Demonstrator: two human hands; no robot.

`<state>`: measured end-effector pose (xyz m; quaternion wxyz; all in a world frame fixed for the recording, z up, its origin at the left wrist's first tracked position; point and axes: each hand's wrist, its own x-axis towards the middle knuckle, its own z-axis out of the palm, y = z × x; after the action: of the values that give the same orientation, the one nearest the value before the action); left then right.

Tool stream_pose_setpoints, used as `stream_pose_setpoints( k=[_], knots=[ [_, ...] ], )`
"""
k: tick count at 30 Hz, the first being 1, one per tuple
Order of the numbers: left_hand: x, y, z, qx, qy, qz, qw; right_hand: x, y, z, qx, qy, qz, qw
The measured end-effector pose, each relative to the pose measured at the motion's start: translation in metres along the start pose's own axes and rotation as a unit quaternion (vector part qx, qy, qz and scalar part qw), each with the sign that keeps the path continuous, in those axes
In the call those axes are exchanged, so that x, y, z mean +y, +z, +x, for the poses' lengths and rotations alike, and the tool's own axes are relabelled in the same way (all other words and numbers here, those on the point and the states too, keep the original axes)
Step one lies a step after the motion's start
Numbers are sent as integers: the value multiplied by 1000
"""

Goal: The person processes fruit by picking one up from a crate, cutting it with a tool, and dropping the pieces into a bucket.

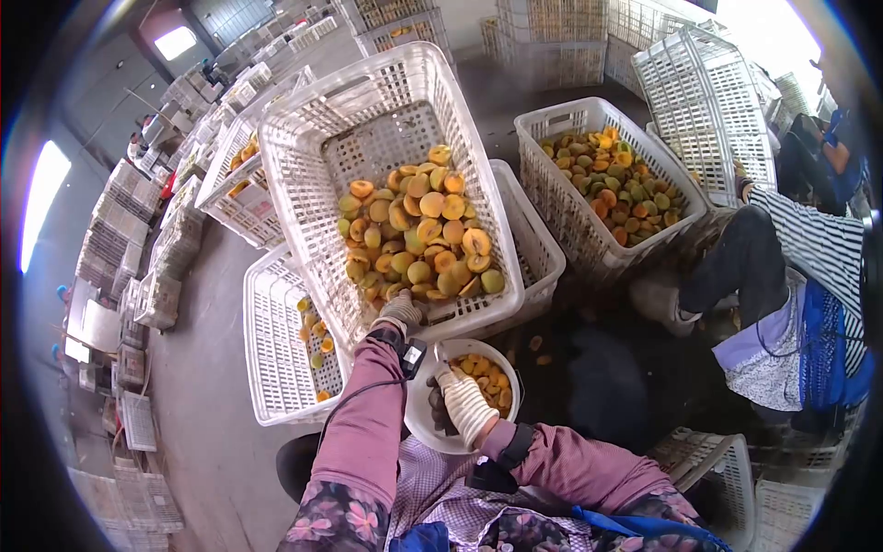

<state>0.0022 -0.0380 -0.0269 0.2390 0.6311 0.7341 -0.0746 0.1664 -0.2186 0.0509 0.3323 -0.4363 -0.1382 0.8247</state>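
Observation:
A white plastic crate [303, 225] stands tilted before me, with halved and whole apricots [428, 221] heaped toward its near end. My left hand [402, 313], in a knit glove, is inside that near end against the fruit, its fingers curled; what they hold is hidden. Below the crate is a white bucket [511, 414] with orange apricot halves [486, 379] on one side and dark lumps [440, 414] on the other. Over the bucket my gloved right hand [467, 403] has its fingers closed, and I cannot make out what is in them.
Another crate [561, 198] full of apricots stands to the right. A low crate [267, 350] at left holds a few pieces. A co-worker in a striped sleeve [805, 225] sits at right beside an upended crate [704, 110]. Stacked crates [120, 216] line the far left.

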Motion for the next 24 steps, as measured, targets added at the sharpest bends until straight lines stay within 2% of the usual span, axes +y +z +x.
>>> stream_pose_setpoints(
  k=[1,2,4,5,6,7,8,9,10,12,13,14,16,17,20,21,22,24],
  knots=[
    [-3,-5,-2,-3,-4,-61,998,-8,5,-10,11,-4,23,1000],
    [-5,-5,-7,1,-8,-62,998,-4,1,-1,6,-4,21,1000],
    [13,-28,-59,-29,70,-190,979,7,-4,15,64,-113,-99,987],
    [-6,-6,-55,-32,150,-467,871,7,-6,15,56,-92,-73,991],
    [-26,16,-54,-29,218,-698,682,-1,-1,5,41,-96,-51,993],
    [-2,4,-100,61,261,-587,764,-1,-1,8,45,-141,-144,978],
    [27,-11,-144,148,296,-461,823,4,-2,15,47,-186,-238,952],
    [20,-4,-151,93,293,-481,821,23,-10,35,61,-260,-322,908],
    [44,12,-169,171,257,-731,609,22,-5,25,56,-255,-325,909],
    [35,6,-174,87,124,-728,669,12,2,4,59,-254,-384,886],
    [3,44,-146,84,166,-687,703,9,4,-1,61,-259,-408,873],
    [2,44,-151,85,165,-687,702,7,5,-5,60,-258,-410,873],
    [4,41,-164,38,205,-734,646,4,7,-11,84,-254,-484,833],
    [0,48,-163,37,205,-734,646,2,10,-15,86,-260,-485,831],
    [-18,78,-153,110,63,-668,733,-3,10,-17,84,-261,-522,808],
    [27,19,-194,169,134,-626,749,0,8,-14,84,-260,-521,809],
    [29,12,-192,168,133,-626,750,5,5,-8,63,-270,-497,822],
    [26,7,-190,234,188,-519,800,17,0,3,43,-277,-470,837]
  ],
)
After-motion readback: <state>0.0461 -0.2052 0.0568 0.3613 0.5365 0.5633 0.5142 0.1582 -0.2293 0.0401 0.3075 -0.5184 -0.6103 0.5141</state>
